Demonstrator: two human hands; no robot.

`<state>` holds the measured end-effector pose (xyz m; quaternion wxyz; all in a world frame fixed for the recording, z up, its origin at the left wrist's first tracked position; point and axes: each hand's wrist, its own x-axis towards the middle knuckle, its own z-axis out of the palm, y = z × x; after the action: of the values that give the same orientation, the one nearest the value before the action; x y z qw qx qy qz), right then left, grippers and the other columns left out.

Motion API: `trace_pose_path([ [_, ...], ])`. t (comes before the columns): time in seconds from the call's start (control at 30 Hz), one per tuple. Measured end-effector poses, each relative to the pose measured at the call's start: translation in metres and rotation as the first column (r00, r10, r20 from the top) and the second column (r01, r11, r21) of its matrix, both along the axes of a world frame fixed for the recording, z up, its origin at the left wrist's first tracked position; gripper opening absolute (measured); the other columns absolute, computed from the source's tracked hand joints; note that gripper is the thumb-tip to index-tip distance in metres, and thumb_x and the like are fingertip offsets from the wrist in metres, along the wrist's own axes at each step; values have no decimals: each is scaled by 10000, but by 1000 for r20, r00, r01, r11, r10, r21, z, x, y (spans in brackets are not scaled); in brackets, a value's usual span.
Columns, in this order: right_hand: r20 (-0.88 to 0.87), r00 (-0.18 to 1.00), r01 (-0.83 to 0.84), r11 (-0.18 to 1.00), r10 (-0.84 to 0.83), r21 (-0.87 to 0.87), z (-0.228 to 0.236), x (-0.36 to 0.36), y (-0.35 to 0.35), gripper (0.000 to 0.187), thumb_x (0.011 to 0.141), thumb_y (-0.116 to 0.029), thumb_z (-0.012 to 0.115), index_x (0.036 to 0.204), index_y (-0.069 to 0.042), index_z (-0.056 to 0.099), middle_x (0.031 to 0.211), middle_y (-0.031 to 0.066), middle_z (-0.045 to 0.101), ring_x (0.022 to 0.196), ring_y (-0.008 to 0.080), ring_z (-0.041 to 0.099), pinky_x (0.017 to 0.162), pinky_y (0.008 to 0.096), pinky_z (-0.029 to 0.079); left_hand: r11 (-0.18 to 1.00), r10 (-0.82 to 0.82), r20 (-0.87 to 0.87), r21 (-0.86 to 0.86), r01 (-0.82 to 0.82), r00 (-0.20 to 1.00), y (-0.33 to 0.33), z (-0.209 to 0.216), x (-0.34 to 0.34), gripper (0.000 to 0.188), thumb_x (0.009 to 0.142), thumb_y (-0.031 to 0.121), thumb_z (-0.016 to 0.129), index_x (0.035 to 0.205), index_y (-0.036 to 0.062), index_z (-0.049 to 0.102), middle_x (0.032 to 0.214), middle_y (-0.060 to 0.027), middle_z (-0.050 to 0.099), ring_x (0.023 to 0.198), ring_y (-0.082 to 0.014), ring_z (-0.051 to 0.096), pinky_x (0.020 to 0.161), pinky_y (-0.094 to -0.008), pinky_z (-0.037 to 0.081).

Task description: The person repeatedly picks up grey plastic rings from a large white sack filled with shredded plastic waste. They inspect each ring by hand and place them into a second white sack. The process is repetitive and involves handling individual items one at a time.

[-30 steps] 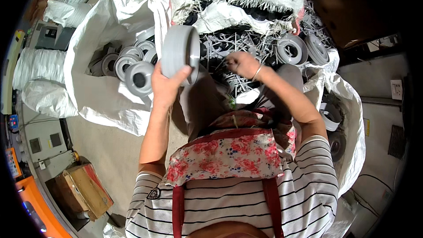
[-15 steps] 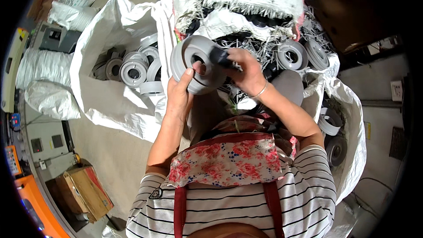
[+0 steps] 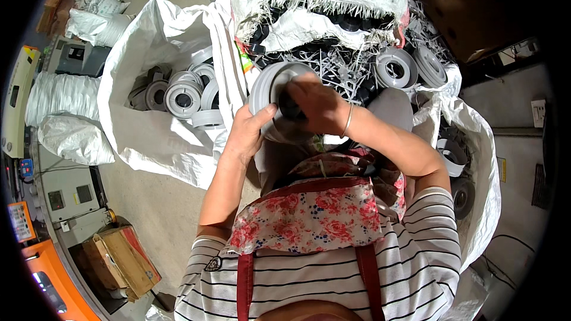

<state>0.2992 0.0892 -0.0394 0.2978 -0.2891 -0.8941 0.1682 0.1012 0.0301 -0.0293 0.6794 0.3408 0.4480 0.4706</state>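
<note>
My left hand (image 3: pixel 245 133) grips the near left rim of a grey round plastic part (image 3: pixel 260 92) with a stepped edge and a hollow middle, held up over my lap. Its thumb lies along the rim. My right hand (image 3: pixel 323 106) reaches into the hollow, fingers closed around a dark plastic piece (image 3: pixel 288 107) set against the middle of the grey part. Most of that piece is hidden by my fingers, which are slightly blurred. Just beyond both hands lies a heap of black plastic pieces and pale plastic strips (image 3: pixel 345 74).
On the left, an open white woven sack (image 3: pixel 134 134) contains several grey round parts (image 3: pixel 182 100). Another white sack (image 3: pixel 485 196) at my right has more. Two grey parts (image 3: pixel 395 69) rest on the heap's right side. A cardboard box (image 3: pixel 128 261) stands at lower left.
My right hand has brought the black piece leftward into the hollow of the grey part. The grey part, in my left hand, has shifted slightly right and tilted.
</note>
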Motion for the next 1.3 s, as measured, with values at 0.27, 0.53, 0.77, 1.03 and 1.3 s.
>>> trace_pose_path([
  [0.27, -160, 941, 99, 697, -297, -710, -3, 0, -9, 600, 663, -236, 768, 1141, 44, 539, 1075, 170, 596, 991, 274, 592, 900, 374, 471, 997, 38, -67, 67, -33, 997, -4, 3, 20, 364, 807, 89, 669, 1148, 33, 553, 958, -29, 591, 838, -119, 569, 731, -257, 480],
  [0.53, -266, 941, -63, 666, -208, -743, -18, -2, -7, 454, 889, -335, 594, 1200, -7, 549, 1086, 175, 631, 918, 231, 634, 842, 308, 495, 940, 58, -474, 323, 113, 879, -12, 4, 24, 536, 745, 66, 696, 1232, 18, 477, 1046, -81, 602, 933, -177, 584, 812, -297, 482],
  [0.77, 577, 708, 631, 731, -407, -260, -7, 75, 44, 447, 816, -427, 645, 937, -5, 560, 866, 231, 647, 808, 367, 636, 710, 442, 504, 658, 705, -648, 749, 75, 287, 20, 26, -33, 784, 731, 136, 755, 1367, -49, 335, 1349, -209, 434, 1251, -300, 419, 1043, -361, 314],
  [1.03, 744, 458, 779, 622, -486, -74, -143, 179, 126, 256, 792, -168, 571, 968, -15, 676, 987, 197, 658, 946, 341, 635, 804, 408, 514, 869, 413, -515, 468, -157, 751, 19, 0, -14, 607, 814, 81, 679, 1350, -12, 410, 1278, -146, 515, 1185, -202, 484, 1010, -317, 359],
  [1.3, -15, 1000, 6, 956, -11, -294, -44, 46, 5, 157, 807, -171, 625, 831, -16, 615, 839, 165, 607, 791, 332, 593, 735, 400, 486, 975, 137, 239, -205, -88, 961, 28, -39, 30, 383, 796, 54, 685, 1146, -35, 556, 1041, -96, 625, 891, -176, 614, 796, -293, 504],
])
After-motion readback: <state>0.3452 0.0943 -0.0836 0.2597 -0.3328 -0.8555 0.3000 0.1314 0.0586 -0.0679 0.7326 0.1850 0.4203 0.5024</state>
